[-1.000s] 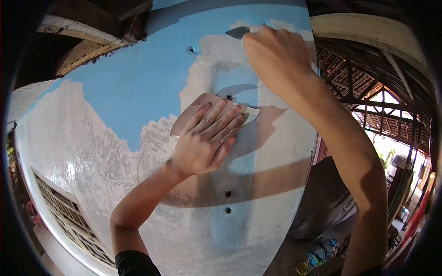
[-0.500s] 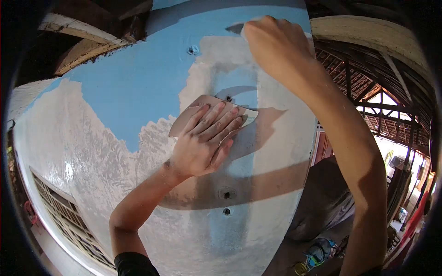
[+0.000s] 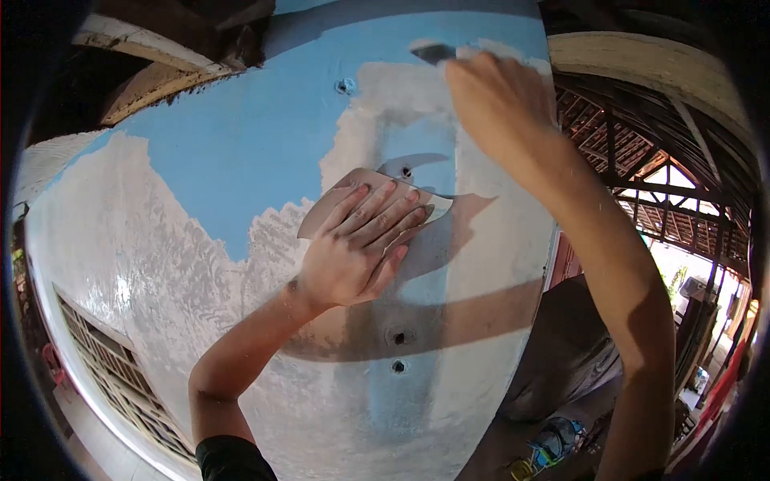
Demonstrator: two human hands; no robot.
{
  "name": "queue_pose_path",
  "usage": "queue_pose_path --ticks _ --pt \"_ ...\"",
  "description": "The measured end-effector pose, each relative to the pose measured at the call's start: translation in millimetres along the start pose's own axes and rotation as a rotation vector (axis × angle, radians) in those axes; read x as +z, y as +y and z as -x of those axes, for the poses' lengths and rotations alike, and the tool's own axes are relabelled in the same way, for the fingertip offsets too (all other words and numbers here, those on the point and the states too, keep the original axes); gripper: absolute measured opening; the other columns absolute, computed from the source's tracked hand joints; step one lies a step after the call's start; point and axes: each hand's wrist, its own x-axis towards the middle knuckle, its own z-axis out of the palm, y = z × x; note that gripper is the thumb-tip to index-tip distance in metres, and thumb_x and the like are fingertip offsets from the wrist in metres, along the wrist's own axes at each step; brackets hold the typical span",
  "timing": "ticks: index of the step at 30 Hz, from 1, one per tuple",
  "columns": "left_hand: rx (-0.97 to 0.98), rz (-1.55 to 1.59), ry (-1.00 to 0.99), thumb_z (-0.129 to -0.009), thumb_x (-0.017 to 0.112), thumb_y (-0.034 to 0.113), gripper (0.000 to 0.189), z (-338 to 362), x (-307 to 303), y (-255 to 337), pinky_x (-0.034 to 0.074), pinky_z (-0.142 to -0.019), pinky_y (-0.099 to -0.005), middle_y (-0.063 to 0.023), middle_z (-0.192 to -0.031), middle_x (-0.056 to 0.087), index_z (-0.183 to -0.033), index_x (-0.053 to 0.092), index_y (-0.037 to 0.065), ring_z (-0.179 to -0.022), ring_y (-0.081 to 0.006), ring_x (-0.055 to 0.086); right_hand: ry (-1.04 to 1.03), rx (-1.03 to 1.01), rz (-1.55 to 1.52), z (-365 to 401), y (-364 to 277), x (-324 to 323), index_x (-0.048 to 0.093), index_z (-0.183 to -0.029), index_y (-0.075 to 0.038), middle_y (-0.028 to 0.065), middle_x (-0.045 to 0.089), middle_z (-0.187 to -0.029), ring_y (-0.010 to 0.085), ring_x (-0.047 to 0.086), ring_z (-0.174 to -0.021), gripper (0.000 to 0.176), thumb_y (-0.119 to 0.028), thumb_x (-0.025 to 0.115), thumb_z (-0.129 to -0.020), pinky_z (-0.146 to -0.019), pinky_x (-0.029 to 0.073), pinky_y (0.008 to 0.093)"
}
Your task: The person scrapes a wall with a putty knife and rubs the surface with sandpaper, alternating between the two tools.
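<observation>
1. Right hand (image 3: 501, 88): raised high at the wall's upper right, fingers closed around a putty knife (image 3: 433, 53). The handle is mostly hidden in the fist. The dark blade points left and is blurred; blade contact with the wall cannot be confirmed.
2. Left hand (image 3: 353, 256): set lower, near the middle of the wall, holding a thin curved sheet (image 3: 319, 215). The fingers spread across its near face, back of the hand towards the viewer; the grip behind is hidden.
3. Wall (image 3: 265, 160): blue paint on the upper part, with a pale coating (image 3: 192, 280) of ragged edge over much of the rest. The blade is near the upper border of this coating.
4. Holes: 3 dark holes (image 3: 399, 338) run in a rough column, 1 just above the sheet and 2 below the left hand. 1 further hole (image 3: 345, 86) sits higher, in the blue area.
5. Surroundings: a slatted window (image 3: 120, 365) at lower left; roof timbers (image 3: 670, 191) at right.
</observation>
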Motion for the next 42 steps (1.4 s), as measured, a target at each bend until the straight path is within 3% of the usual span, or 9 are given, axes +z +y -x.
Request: queue_pose_path --ticks 3,6,9,12,18,24,27,36,42 --pt "-0.029 0.04 0.045 -0.093 0.047 0.018 0.043 1 1 2 0.025 -0.115 -0.0484 -0.0069 -0.147 0.045 -0.135 0.055 0.01 -0.139 -0.0307 0.037 -0.007 0.03 0.01 19 -3 5 0.072 -0.082 -0.002 0.0203 0.068 -0.101 0.0325 0.07 -0.091 0.009 -0.006 0.065 -0.079 -0.071 0.058 0.0419" --pt "-0.022 0.017 0.047 -0.093 0.048 0.019 0.043 1 2 2 0.026 -0.115 -0.0485 -0.0069 -0.147 0.045 -0.134 0.055 0.01 -0.139 -0.0306 0.037 0.056 0.057 -0.057 8 4 6 0.072 -0.081 -0.002 0.02 0.069 -0.095 0.0321 0.071 -0.087 0.008 -0.005 0.066 -0.077 -0.069 0.058 0.0416" --pt "-0.02 0.014 0.017 -0.093 0.049 0.019 0.043 0 0 2 0.025 -0.115 -0.0486 -0.0069 -0.147 0.046 -0.134 0.056 0.01 -0.139 -0.0304 0.037 -0.143 0.054 0.008 8 -9 -19 0.072 -0.082 -0.001 0.0199 0.07 -0.087 0.0322 0.072 -0.083 0.008 -0.006 0.066 -0.077 -0.067 0.058 0.0418" --pt "-0.034 0.045 0.058 -0.093 0.049 0.019 0.042 2 2 2 0.025 -0.115 -0.0482 -0.0074 -0.147 0.045 -0.134 0.056 0.009 -0.139 -0.0306 0.037 -0.056 0.033 0.024 7 -3 -10 0.071 -0.083 -0.001 0.0197 0.07 -0.082 0.033 0.072 -0.079 0.009 -0.007 0.067 -0.078 -0.066 0.058 0.0426" --pt "-0.024 0.037 0.043 -0.094 0.049 0.019 0.041 2 0 1 0.024 -0.116 -0.0484 -0.0073 -0.147 0.045 -0.133 0.056 0.009 -0.139 -0.0305 0.036 -0.035 0.047 -0.022 20 2 -8 0.065 -0.085 -0.001 0.0227 0.067 -0.083 0.0409 0.067 -0.083 0.009 -0.003 0.056 -0.081 -0.07 0.054 0.0474" --pt "-0.015 0.024 0.041 -0.093 0.05 0.019 0.042 2 1 1 0.024 -0.116 -0.0489 -0.0076 -0.147 0.045 -0.133 0.057 0.009 -0.14 -0.0302 0.036 -0.131 0.061 -0.018 16 17 -2 0.07 -0.086 0.001 0.0234 0.068 -0.093 0.0367 0.071 -0.08 0.011 -0.004 0.063 -0.079 -0.065 0.058 0.0442" --pt "-0.056 0.083 0.063 -0.092 0.05 0.018 0.042 4 1 3 0.024 -0.116 -0.0489 -0.0074 -0.147 0.045 -0.132 0.057 0.009 -0.139 -0.0302 0.036 -0.028 0.042 -0.013 24 9 -2 0.069 -0.082 0.001 0.0223 0.069 -0.086 0.0373 0.071 -0.079 0.009 -0.003 0.062 -0.079 -0.065 0.057 0.044" --pt "-0.059 0.006 0.054 -0.094 0.05 0.023 0.04 3 1 3 0.026 -0.114 -0.0458 -0.0056 -0.144 0.048 -0.132 0.058 0.014 -0.138 -0.0266 0.039 -0.167 0.114 -0.018 23 15 -9 0.064 -0.086 0.0 0.0207 0.067 -0.09 0.0398 0.067 -0.084 0.013 -0.004 0.053 -0.083 -0.071 0.055 0.0483" --pt "-0.051 0.022 0.05 -0.092 0.049 0.017 0.041 0 2 4 0.024 -0.115 -0.0486 -0.0076 -0.145 0.048 -0.131 0.059 0.01 -0.138 -0.0313 0.038 0.078 0.003 -0.019 38 20 9 0.069 -0.078 0.001 0.0246 0.068 -0.086 0.0356 0.07 -0.076 0.006 -0.003 0.065 -0.076 -0.063 0.056 0.0447"
